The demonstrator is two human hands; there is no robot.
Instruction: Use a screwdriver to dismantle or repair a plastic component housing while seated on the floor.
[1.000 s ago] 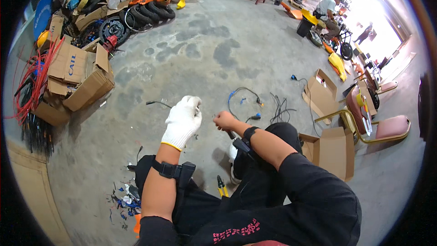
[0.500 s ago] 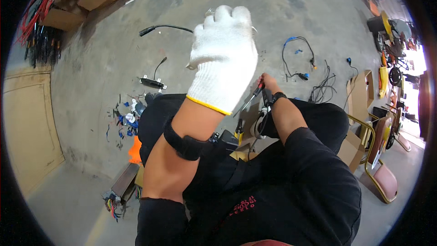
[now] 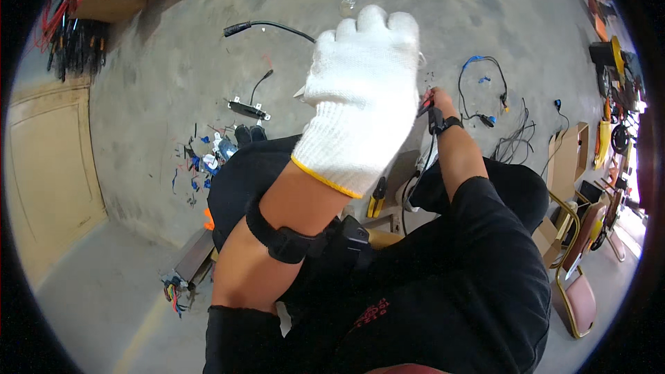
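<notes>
My left hand, in a white knit glove with a yellow hem, is raised with its fingers curled over. What it grips is hidden behind the glove. A black cable with a thick plug end comes out on the glove's left, and a small pale metal corner shows beside the cuff. Bare and farther right, my right hand is closed around a screwdriver with a red and black handle; the glove covers its shaft. Yellow-and-black-handled pliers stand between my legs.
A black module with metal tabs lies on the floor, left of the glove. Blue and white scraps are scattered by my left knee. Looped cables and a cardboard box lie right, near a gold-framed chair.
The view has shifted, so the floor things sit farther right and slightly higher. The screwdriver's shaft has gone out of sight behind the glove. Both hands keep their hold.
</notes>
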